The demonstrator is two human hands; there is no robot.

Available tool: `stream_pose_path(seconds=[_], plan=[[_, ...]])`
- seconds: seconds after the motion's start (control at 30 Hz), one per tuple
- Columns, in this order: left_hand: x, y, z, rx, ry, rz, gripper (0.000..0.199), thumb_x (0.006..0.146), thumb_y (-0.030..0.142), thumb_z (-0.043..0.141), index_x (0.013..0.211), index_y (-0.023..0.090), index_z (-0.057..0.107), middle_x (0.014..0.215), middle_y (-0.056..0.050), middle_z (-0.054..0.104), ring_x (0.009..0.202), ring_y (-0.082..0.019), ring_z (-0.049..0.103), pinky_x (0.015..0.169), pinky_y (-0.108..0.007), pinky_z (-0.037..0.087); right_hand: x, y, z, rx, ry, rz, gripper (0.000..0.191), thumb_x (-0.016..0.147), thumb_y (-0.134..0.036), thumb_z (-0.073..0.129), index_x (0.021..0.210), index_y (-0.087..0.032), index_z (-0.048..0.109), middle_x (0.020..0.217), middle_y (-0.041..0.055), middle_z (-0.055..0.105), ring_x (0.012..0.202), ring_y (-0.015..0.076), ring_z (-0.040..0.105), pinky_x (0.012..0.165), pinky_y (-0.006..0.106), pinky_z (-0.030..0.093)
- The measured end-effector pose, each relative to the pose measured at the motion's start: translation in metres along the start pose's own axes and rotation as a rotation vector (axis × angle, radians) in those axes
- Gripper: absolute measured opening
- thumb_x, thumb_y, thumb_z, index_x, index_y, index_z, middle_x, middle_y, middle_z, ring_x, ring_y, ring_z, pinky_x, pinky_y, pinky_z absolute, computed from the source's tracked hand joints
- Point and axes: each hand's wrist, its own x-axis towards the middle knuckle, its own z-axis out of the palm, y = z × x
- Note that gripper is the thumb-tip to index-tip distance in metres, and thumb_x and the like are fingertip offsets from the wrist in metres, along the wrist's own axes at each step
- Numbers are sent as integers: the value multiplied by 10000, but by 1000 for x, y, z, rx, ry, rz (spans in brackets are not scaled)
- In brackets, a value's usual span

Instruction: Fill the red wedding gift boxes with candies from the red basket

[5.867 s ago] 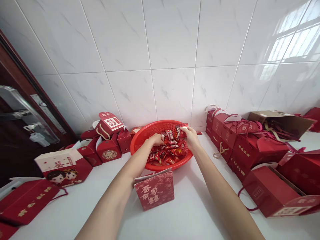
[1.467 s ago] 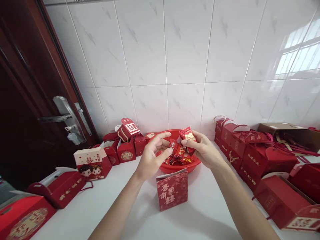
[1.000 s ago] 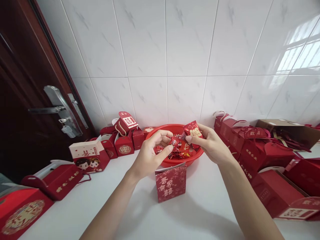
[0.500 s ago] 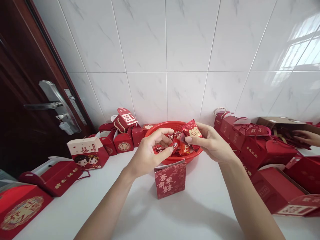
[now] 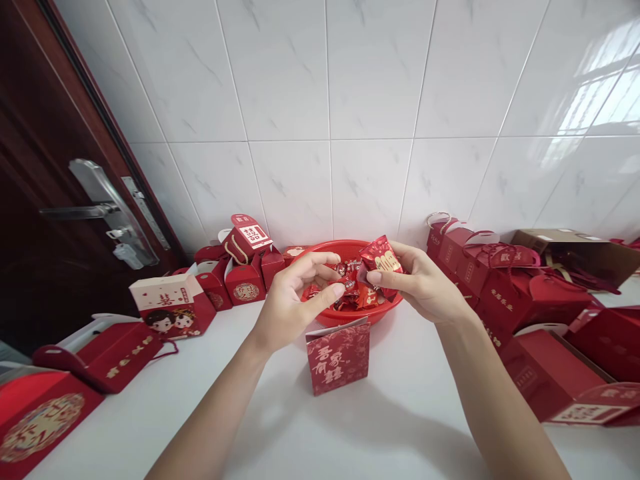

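My right hand (image 5: 425,280) is closed on a shiny red candy packet (image 5: 383,261) with gold print, pinched between thumb and fingers over the basket. My left hand (image 5: 295,300) is curved over the basket's left side, thumb and fingers apart, with no held thing visible between them. Beneath both hands, the red plastic basket (image 5: 320,248) contains several red wrapped candies (image 5: 367,297). In front of it, a small dark red gift box (image 5: 339,360) with pale characters stands upright on the white table; its inside is hidden.
Red gift boxes line the left side, among them a white-topped box (image 5: 173,305) with cartoon figures. More red boxes (image 5: 535,293) crowd the right, before a brown carton (image 5: 575,257). A tiled wall (image 5: 370,187) rises behind; a dark door (image 5: 30,167) stands left.
Both hands hold nearly the same pose, the right keeping the candy packet. The view shifts slightly. Another person's hand at the carton on the right has gone out of sight.
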Motion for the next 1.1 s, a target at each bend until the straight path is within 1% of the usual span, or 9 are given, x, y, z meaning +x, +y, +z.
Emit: stream_pose_path(seconds=[0.23, 0.37, 0.47, 0.57, 0.7, 0.9, 1.0, 1.1], plan=[[2, -2, 3, -61, 13, -8, 270, 840, 323, 733, 1073, 201, 671, 909, -34, 736, 959, -204, 706, 836, -287, 569, 0, 0, -1, -1, -14, 10, 254, 749, -252, 826, 946, -177, 684, 822, 5, 667, 699, 121, 587, 642, 239, 478], [4, -3, 5, -39, 29, -7, 265, 842, 321, 736, 1074, 206, 683, 913, -31, 758, 964, -203, 714, 844, -286, 575, 0, -1, -1, 10, 4, 25, 265, 736, -262, 839, 931, -170, 685, 803, 0, 656, 682, 111, 578, 622, 226, 471], [4, -3, 5, -18, 38, -12, 267, 843, 322, 736, 1078, 203, 696, 916, -36, 774, 977, -212, 719, 865, -296, 575, 0, -1, -1, 16, 6, 13, 270, 737, -264, 839, 943, -171, 691, 823, 6, 671, 704, 118, 599, 639, 228, 487], [3, -5, 5, -22, 45, -22, 274, 836, 329, 745, 1079, 207, 708, 924, -34, 782, 949, -204, 726, 875, -296, 574, 1, 1, -3, -1, 10, 6, 277, 741, -269, 834, 959, -173, 692, 854, 20, 691, 738, 135, 624, 668, 245, 508], [3, -6, 4, -22, 50, -30, 277, 832, 336, 753, 1078, 215, 714, 890, -21, 785, 912, -191, 732, 871, -283, 573, 1, 3, -4, -26, 12, 4, 275, 755, -276, 823, 975, -177, 692, 887, 36, 713, 782, 155, 647, 704, 262, 524], [2, -4, 5, -26, 47, -28, 269, 830, 328, 754, 1067, 209, 712, 880, -24, 781, 896, -191, 734, 842, -275, 584, 2, 3, -4, -38, 20, 6, 296, 737, -247, 827, 992, -180, 693, 900, 36, 720, 785, 159, 656, 704, 262, 530], [2, -4, 6, -32, 36, -44, 275, 824, 336, 758, 1065, 212, 715, 932, -36, 780, 920, -199, 733, 830, -276, 590, 2, 4, -4, -45, 22, -5, 301, 730, -244, 828, 991, -179, 694, 906, 39, 724, 787, 165, 660, 707, 270, 532], [2, -5, 5, -18, 11, -55, 307, 829, 358, 752, 1100, 221, 709, 1034, -53, 770, 996, -216, 721, 867, -296, 583, 3, 4, -5, -51, 23, -19, 287, 736, -267, 826, 976, -176, 696, 895, 40, 726, 786, 168, 662, 709, 275, 533]])
